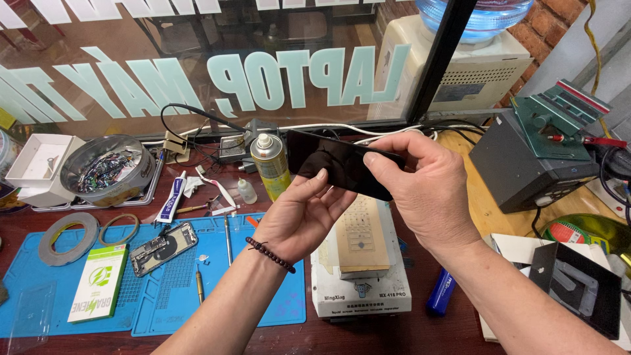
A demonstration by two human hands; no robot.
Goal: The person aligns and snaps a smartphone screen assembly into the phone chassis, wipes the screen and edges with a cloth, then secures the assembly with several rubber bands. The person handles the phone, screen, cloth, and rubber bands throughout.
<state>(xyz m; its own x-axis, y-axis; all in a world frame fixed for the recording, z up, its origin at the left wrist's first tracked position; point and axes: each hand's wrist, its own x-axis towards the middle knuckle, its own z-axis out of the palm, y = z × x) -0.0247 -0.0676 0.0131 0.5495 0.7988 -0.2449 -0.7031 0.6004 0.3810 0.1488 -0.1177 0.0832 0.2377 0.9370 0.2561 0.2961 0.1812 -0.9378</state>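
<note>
Two hands hold one black phone screen panel (342,164) up in the middle of the frame, above the bench.

Left hand (299,217) supports its lower edge with curled fingers; right hand (420,187) pinches its right end. I judge this an inspection step; the next move calls for a steady grip on the edges. Below lies a white heating pad machine (360,276), at left a blue mat (158,283) with an opened phone (163,248), behind a yellow spray can (271,164); open room is little.
</note>
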